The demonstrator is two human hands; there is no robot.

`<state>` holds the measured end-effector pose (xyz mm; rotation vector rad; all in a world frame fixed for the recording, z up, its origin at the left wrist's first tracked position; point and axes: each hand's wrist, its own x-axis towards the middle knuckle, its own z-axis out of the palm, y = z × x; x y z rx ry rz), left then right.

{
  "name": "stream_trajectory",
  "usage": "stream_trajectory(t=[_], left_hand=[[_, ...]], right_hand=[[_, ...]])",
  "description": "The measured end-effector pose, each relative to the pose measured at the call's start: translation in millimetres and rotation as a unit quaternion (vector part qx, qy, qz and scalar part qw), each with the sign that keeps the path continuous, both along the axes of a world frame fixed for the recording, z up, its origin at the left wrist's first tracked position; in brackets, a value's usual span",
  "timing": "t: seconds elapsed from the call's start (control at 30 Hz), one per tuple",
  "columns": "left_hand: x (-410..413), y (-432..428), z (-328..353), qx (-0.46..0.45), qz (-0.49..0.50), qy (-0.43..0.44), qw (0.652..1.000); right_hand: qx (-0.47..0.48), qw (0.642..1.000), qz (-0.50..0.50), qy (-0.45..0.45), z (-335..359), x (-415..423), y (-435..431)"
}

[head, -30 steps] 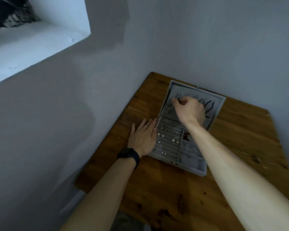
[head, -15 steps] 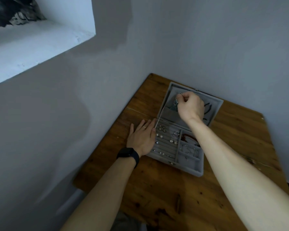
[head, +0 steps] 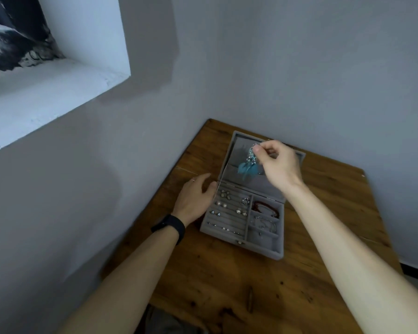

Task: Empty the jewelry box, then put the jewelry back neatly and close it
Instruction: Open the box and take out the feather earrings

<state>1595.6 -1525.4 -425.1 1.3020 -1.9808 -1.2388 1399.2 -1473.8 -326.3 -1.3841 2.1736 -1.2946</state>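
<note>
A grey velvet jewelry box (head: 263, 249) lies open on the wooden table (head: 227, 285), its lid (head: 229, 150) propped up at the back. Several small earrings (head: 225, 194) sit in the ridged left section, and a red bracelet (head: 266, 208) and thin chains fill the right compartments. My right hand (head: 279, 165) pinches a silver earring with blue feathers (head: 245, 169) and holds it up in front of the lid. My left hand (head: 196, 198) rests beside the box's left edge, fingers loosely bent against it.
The table stands in a corner, with grey walls close on the left and behind. A white window ledge (head: 46, 92) juts out at the upper left. Bare wood lies in front of the box and to its right.
My right hand has lifted away from the lid, drawing the blue feather earring out with it. My left hand's fingers have lifted from flat to loosely bent by the box.
</note>
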Motion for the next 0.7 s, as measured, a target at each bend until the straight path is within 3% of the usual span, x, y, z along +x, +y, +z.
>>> stream_trajectory(t=[0.17,0.3,0.7], left_hand=[[3,20,67,0.009,-0.046,0.141,0.989],[0,53,91,0.081,-0.119,0.108,0.984],[-4,150,67,0.167,-0.069,0.179,0.967]], right_hand=[[-0.005,0.995,0.08,-0.061,0,5,51],[-0.013,0.991,0.102,-0.091,-7,20,94],[-0.013,0.986,0.084,-0.145,-56,42,193]])
